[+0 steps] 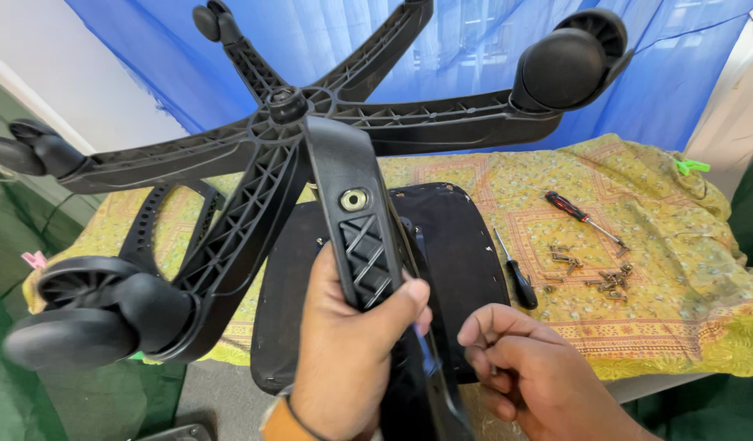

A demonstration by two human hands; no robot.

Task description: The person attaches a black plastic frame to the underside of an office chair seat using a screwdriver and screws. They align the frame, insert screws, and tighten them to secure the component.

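A black five-armed chair base (pixel 262 163) is held up underside toward me, with its ribbing showing. My left hand (pixel 348 351) grips the end of the arm nearest me, thumb over its ribbed face. That arm has a bare metal-ringed socket (pixel 353 199) and no wheel. Casters sit on the other arms, at the top right (pixel 564 61), lower left (pixel 90 318), far left (pixel 29 151) and top (pixel 209 20). My right hand (pixel 531 376) is beside the left, fingers curled shut, with nothing visible in it. A glossy black piece (pixel 429 400) runs down between the hands.
A black seat pad (pixel 466 245) lies on a table under a yellow patterned cloth (pixel 679 245). On the cloth are a red-and-black screwdriver (pixel 580 216), a black screwdriver (pixel 515 273), several loose screws (pixel 597 273) and a black armrest (pixel 147 220). A blue curtain (pixel 679 90) hangs behind.
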